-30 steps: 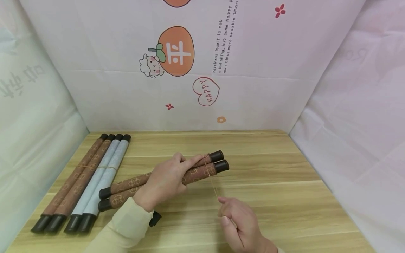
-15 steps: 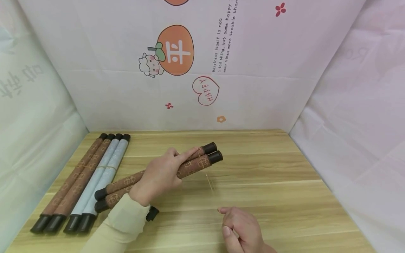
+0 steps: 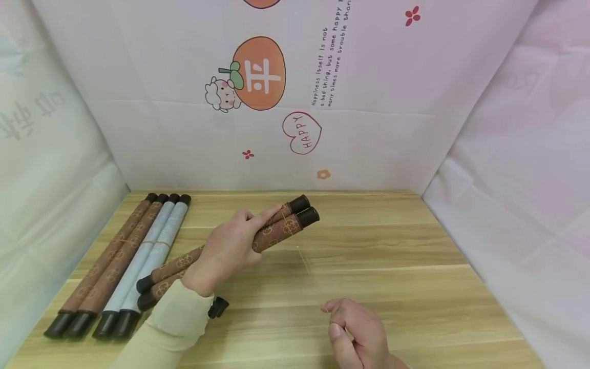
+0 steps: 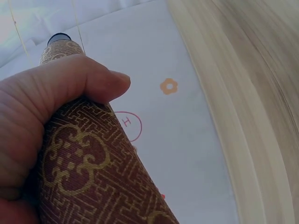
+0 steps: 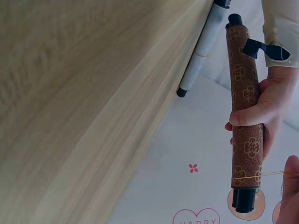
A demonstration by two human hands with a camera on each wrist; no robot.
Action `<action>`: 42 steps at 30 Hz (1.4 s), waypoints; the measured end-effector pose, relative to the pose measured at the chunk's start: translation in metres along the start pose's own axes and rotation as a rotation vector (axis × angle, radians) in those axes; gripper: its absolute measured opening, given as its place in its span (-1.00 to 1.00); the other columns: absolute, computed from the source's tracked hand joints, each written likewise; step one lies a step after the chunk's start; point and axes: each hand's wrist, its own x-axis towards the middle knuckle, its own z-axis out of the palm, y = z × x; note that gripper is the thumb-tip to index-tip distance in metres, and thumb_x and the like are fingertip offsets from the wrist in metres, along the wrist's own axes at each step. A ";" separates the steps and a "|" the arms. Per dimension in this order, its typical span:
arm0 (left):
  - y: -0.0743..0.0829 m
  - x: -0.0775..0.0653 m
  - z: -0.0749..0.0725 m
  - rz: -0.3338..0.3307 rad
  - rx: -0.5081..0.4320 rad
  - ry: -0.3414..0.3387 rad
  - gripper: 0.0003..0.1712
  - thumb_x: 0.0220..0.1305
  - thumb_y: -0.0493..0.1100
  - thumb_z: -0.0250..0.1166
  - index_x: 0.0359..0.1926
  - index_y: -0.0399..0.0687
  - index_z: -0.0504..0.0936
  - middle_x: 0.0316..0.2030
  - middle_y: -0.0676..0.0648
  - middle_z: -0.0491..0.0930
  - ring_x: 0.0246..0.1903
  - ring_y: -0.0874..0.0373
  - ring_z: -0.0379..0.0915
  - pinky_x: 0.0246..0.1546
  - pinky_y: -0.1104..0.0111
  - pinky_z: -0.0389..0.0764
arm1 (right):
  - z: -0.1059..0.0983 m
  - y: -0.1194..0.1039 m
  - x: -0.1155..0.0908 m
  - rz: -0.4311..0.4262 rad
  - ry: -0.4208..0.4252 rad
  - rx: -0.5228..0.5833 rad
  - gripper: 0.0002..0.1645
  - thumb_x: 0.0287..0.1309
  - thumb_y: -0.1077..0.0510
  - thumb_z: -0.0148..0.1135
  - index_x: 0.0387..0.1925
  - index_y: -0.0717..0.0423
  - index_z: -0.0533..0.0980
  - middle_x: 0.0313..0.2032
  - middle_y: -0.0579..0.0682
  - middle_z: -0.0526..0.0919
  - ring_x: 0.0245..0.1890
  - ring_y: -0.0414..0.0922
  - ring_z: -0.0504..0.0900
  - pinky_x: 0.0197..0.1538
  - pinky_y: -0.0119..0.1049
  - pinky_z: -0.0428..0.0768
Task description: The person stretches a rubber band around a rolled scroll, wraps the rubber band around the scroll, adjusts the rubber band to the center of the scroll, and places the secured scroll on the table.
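My left hand (image 3: 225,254) grips a brown patterned scroll (image 3: 275,234), two rolls side by side with black end knobs, held at a slant over the table. Its thumb lies across the patterned cloth in the left wrist view. Near the far end, a thin yellow rubber band (image 5: 272,174) circles the rolls and stretches toward my right hand (image 3: 358,332). That hand is curled, lower and to the right of the scroll, with the band drawn to its fingertips in the right wrist view.
At the table's left lie another brown scroll (image 3: 103,261) and a pale blue scroll (image 3: 146,262), side by side, with thin bands around their middles. White printed cloth (image 3: 369,128) walls the wooden table (image 3: 392,266) at the back and both sides.
The left hand has moved up and left with the scroll, tilting its far end upward. The right hand has shifted slightly down, widening the gap, with the band still stretched between them.
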 end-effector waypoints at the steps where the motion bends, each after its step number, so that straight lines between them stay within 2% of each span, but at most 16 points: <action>1: 0.000 0.000 0.000 0.002 0.000 0.006 0.30 -0.16 -0.21 0.63 0.60 0.49 0.21 -0.05 -0.15 0.55 -0.46 0.08 0.49 -0.52 0.19 0.57 | -0.001 0.000 -0.002 0.036 0.007 0.014 -0.69 0.12 0.54 -0.10 -0.61 0.19 0.28 -0.61 -0.11 0.29 -0.63 -0.41 0.25 -0.14 -0.30 0.70; 3: 0.001 0.000 -0.001 0.008 0.002 0.019 0.30 -0.15 -0.20 0.64 0.60 0.49 0.20 -0.04 -0.14 0.55 -0.44 0.07 0.51 -0.50 0.18 0.59 | -0.002 0.000 -0.007 0.119 0.026 0.061 -0.69 0.04 0.60 -0.15 -0.58 0.20 0.28 -0.61 -0.10 0.29 -0.64 -0.39 0.23 -0.11 -0.29 0.70; 6: 0.003 -0.001 -0.002 0.017 -0.003 0.043 0.30 -0.14 -0.19 0.64 0.61 0.47 0.20 -0.03 -0.14 0.54 -0.43 0.07 0.52 -0.49 0.17 0.61 | -0.004 -0.003 -0.013 0.300 0.062 0.119 -0.61 0.01 0.69 -0.25 -0.54 0.20 0.28 -0.62 -0.06 0.32 -0.65 -0.32 0.31 -0.04 -0.29 0.71; 9: 0.005 -0.002 -0.003 0.029 0.004 0.072 0.30 -0.14 -0.19 0.64 0.61 0.45 0.20 -0.02 -0.16 0.54 -0.40 0.06 0.53 -0.48 0.17 0.62 | -0.008 -0.008 -0.011 0.520 0.088 0.201 -0.56 0.13 0.71 -0.35 -0.53 0.21 0.27 -0.63 0.02 0.33 -0.63 -0.15 0.40 -0.04 -0.25 0.72; 11: 0.006 -0.002 -0.003 0.039 0.010 0.092 0.29 -0.15 -0.20 0.63 0.61 0.44 0.21 -0.02 -0.16 0.54 -0.39 0.05 0.55 -0.46 0.17 0.63 | -0.011 -0.011 -0.008 0.679 0.091 0.267 -0.56 0.29 0.64 -0.40 -0.54 0.20 0.23 -0.65 0.06 0.30 -0.62 -0.04 0.42 -0.05 -0.20 0.73; 16: 0.011 -0.004 -0.004 0.060 0.002 0.125 0.29 -0.16 -0.19 0.64 0.60 0.44 0.22 -0.04 -0.16 0.53 -0.39 0.07 0.53 -0.46 0.20 0.63 | -0.018 -0.009 0.002 1.052 0.109 0.508 -0.59 0.51 0.34 -0.41 -0.55 0.17 0.13 -0.66 0.12 0.16 -0.60 0.14 0.27 -0.02 -0.11 0.71; 19: 0.015 -0.006 -0.004 0.083 -0.008 0.146 0.29 -0.17 -0.20 0.63 0.60 0.42 0.23 -0.04 -0.16 0.52 -0.41 0.09 0.51 -0.49 0.24 0.60 | -0.021 -0.006 0.006 1.236 0.147 0.700 -0.57 0.55 0.19 -0.34 -0.55 0.08 0.16 -0.65 0.05 0.09 -0.58 0.06 0.18 0.02 -0.18 0.68; 22: 0.019 -0.010 -0.004 0.120 -0.020 0.176 0.28 -0.19 -0.23 0.63 0.59 0.39 0.26 -0.04 -0.15 0.51 -0.43 0.12 0.49 -0.51 0.29 0.58 | -0.022 -0.001 0.008 1.357 0.208 0.949 -0.56 0.56 0.12 -0.32 -0.54 -0.02 0.23 -0.64 -0.07 0.07 -0.57 -0.10 0.13 0.01 -0.33 0.66; 24: 0.022 -0.012 -0.004 0.147 -0.028 0.198 0.28 -0.21 -0.25 0.62 0.58 0.37 0.28 -0.04 -0.14 0.51 -0.43 0.14 0.50 -0.50 0.31 0.57 | -0.022 0.004 0.010 1.412 0.268 1.127 -0.55 0.56 0.10 -0.32 -0.53 -0.06 0.31 -0.63 -0.16 0.08 -0.58 -0.20 0.12 -0.03 -0.42 0.67; 28: 0.026 -0.015 -0.004 0.212 -0.033 0.233 0.30 -0.25 -0.25 0.63 0.58 0.41 0.27 -0.02 -0.11 0.52 -0.47 0.18 0.48 -0.50 0.37 0.54 | -0.022 0.015 0.011 1.441 0.409 1.477 -0.55 0.55 0.07 -0.26 -0.46 -0.05 0.45 -0.62 -0.26 0.13 -0.58 -0.34 0.16 -0.18 -0.54 0.63; 31: 0.029 -0.017 -0.003 0.267 -0.028 0.252 0.33 -0.25 -0.23 0.66 0.59 0.42 0.26 0.00 -0.11 0.54 -0.49 0.19 0.46 -0.51 0.39 0.53 | -0.021 0.022 0.014 1.430 0.478 1.638 -0.60 0.52 0.07 -0.15 -0.42 -0.02 0.53 -0.62 -0.29 0.16 -0.59 -0.38 0.17 -0.29 -0.57 0.53; 35: 0.033 -0.020 -0.001 0.322 -0.033 0.265 0.30 -0.25 -0.23 0.67 0.58 0.39 0.29 0.02 -0.09 0.54 -0.42 0.16 0.54 -0.44 0.34 0.59 | -0.020 0.029 0.020 1.393 0.505 1.736 -0.65 0.51 0.08 -0.07 -0.36 0.02 0.57 -0.63 -0.31 0.20 -0.61 -0.39 0.12 -0.36 -0.59 0.41; 39: 0.036 -0.023 0.001 0.362 -0.050 0.264 0.26 -0.24 -0.27 0.65 0.55 0.35 0.34 0.02 -0.08 0.53 -0.33 0.13 0.59 -0.35 0.29 0.65 | -0.020 0.033 0.026 1.354 0.507 1.786 -0.66 0.57 0.01 -0.01 -0.28 0.06 0.57 -0.60 -0.25 0.50 -0.61 -0.40 0.11 -0.38 -0.60 0.37; 42: 0.038 -0.024 0.001 0.383 -0.050 0.264 0.28 -0.27 -0.28 0.65 0.56 0.34 0.33 0.02 -0.08 0.52 -0.34 0.14 0.57 -0.34 0.28 0.64 | -0.021 0.034 0.029 1.316 0.504 1.760 -0.61 0.60 -0.03 -0.03 -0.29 0.09 0.57 -0.51 -0.17 0.64 -0.58 -0.41 0.14 -0.36 -0.60 0.43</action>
